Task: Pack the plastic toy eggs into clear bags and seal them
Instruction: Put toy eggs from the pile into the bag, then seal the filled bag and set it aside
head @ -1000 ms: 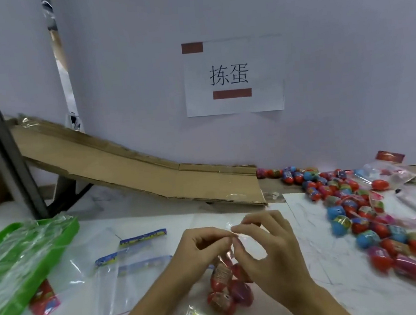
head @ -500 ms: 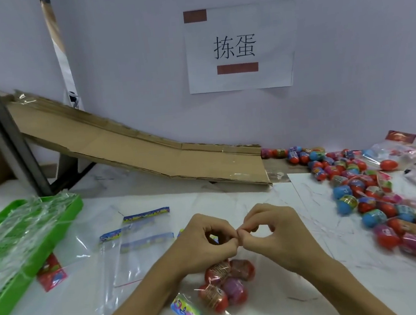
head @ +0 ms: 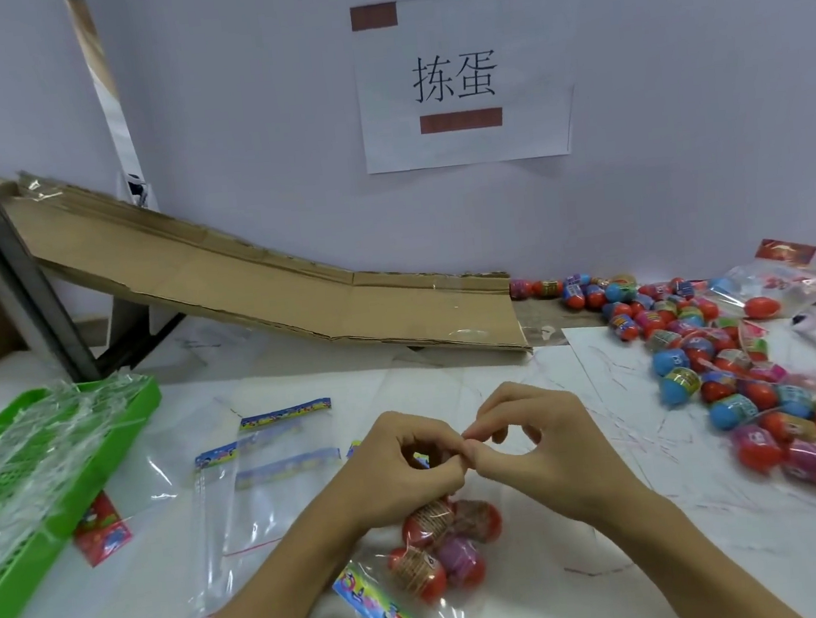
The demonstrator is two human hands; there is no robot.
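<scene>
Clear bag (head: 423, 564) of four eggs (head: 440, 540) near worktop (head: 527, 377) front edge; left hand (head: 401, 469) and right hand (head: 540, 438) each in pinch grip on its top, fingertips touching; loose eggs (head: 731, 377) at right edge

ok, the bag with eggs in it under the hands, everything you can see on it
The filled bag is clear, glossy, crinkled plastic lying on the white table, close to the camera. It holds about four toy eggs bunched together: mostly red with printed bands, one purple. A colourful printed strip runs along its near end. Its far end goes up under the left hand and right hand, whose fingertips meet in a pinch above the eggs; what exactly they pinch is hidden.
</scene>
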